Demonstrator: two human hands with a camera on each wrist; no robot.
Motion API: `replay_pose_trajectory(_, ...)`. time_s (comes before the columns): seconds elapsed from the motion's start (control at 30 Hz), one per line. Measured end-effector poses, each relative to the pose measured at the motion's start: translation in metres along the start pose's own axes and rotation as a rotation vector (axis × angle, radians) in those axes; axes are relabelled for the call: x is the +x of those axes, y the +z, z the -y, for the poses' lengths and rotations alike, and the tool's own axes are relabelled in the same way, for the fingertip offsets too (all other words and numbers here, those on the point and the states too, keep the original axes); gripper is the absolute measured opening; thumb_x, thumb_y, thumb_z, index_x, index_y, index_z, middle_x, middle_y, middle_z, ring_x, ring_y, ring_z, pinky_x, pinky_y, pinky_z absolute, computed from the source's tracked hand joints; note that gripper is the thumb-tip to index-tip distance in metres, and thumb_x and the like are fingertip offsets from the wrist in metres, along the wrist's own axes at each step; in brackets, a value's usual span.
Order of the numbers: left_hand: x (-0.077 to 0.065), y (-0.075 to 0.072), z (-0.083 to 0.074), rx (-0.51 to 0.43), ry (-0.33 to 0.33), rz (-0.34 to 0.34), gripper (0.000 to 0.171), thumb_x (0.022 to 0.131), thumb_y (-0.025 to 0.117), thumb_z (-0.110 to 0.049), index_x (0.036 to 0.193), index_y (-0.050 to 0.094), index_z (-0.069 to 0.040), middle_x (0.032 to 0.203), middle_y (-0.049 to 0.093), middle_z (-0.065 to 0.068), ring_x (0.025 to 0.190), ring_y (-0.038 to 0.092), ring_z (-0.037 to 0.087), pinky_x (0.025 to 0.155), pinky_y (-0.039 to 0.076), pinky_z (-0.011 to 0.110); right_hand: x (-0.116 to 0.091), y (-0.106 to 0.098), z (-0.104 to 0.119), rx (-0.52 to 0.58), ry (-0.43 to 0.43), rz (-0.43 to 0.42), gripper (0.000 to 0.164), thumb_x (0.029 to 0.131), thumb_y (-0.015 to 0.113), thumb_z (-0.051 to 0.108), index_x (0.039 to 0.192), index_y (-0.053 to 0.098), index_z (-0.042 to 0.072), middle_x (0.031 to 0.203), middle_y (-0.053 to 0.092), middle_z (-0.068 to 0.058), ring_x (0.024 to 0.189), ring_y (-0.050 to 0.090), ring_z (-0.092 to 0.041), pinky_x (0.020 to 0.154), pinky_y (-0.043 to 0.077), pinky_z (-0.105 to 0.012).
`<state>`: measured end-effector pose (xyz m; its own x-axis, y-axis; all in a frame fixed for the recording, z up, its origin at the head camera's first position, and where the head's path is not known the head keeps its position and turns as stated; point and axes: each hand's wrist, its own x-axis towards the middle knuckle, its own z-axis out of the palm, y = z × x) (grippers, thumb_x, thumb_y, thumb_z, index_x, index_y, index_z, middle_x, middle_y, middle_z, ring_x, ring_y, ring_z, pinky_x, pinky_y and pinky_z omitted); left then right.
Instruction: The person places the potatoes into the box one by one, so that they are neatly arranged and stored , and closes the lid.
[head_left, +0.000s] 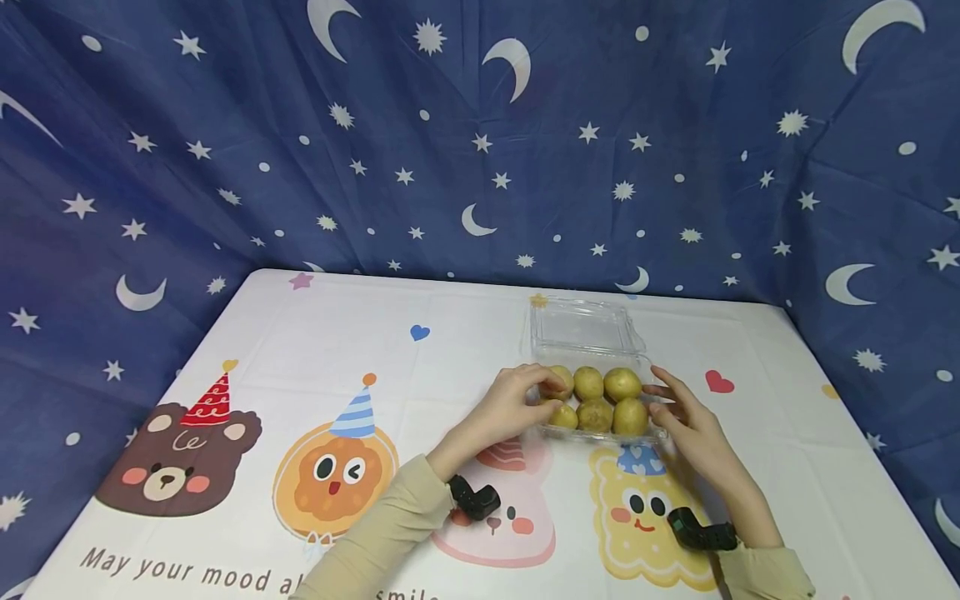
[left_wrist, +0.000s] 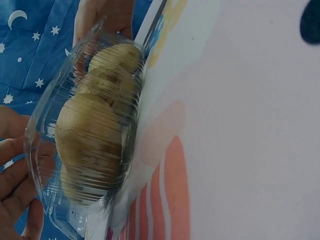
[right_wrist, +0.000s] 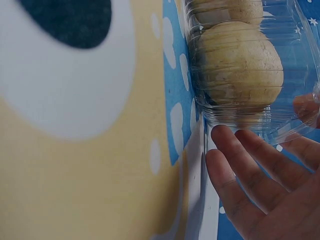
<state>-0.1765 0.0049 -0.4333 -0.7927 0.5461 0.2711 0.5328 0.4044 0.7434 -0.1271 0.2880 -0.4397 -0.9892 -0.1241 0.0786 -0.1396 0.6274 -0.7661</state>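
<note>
A clear plastic clamshell box (head_left: 600, 437) stands on the table with its lid folded back. Potatoes (head_left: 588, 383) lie in it in two rows. At the left end, my left hand (head_left: 517, 400) reaches over the rim, fingers loosely bent above the back left potato (head_left: 562, 375); whether the fingertips touch it is hard to see. The left wrist view shows some of those fingers (left_wrist: 15, 175) through the plastic wall. My right hand (head_left: 693, 425) is at the box's right end, fingers (right_wrist: 250, 175) nearly straight beside the wall and thumb by the rim.
The transparent lid (head_left: 585, 325) lies toward the back of the table. A white cloth (head_left: 247, 325) with cartoon prints covers the tabletop. Behind it hangs a blue curtain (head_left: 420, 167) with moons and stars. A dark wrist device (head_left: 476, 500) sits on each forearm.
</note>
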Motion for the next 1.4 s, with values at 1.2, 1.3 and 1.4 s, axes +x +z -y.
replay_pose_trajectory(1.2,-0.006,-0.027,0.010,-0.291,-0.111,-0.070,0.020,0.092,0.059,-0.008,0.110,0.066,-0.003,0.109,0.070,0.014,0.097,0.067,0.025,0.081,0.054,0.024,0.009,-0.016,-0.002,-0.065,-0.040,-0.015,0.045,0.100,0.047,0.015,0.143,0.042,0.005,0.123,0.063,-0.023,0.092,0.052,0.018,0.077,0.044,-0.005)
replay_pose_trajectory(1.3,-0.005,-0.031,0.014,-0.253,-0.130,-0.063,0.020,0.091,0.059,-0.008,0.109,0.067,-0.005,0.107,0.071,0.012,0.097,0.067,0.023,0.082,0.053,0.023,0.013,-0.020,-0.004,-0.066,-0.043,-0.017,0.043,0.099,0.047,0.014,0.141,0.045,0.003,0.120,0.064,-0.023,0.091,0.056,0.015,0.076,0.045,-0.005)
replay_pose_trajectory(1.4,-0.003,-0.034,0.019,-0.224,-0.158,-0.055,0.020,0.090,0.060,-0.009,0.108,0.068,-0.007,0.105,0.072,0.010,0.094,0.067,0.022,0.081,0.053,0.024,0.017,-0.025,-0.005,-0.075,-0.040,-0.009,0.042,0.099,0.048,0.014,0.139,0.047,0.002,0.118,0.065,-0.023,0.090,0.059,0.012,0.076,0.045,-0.005)
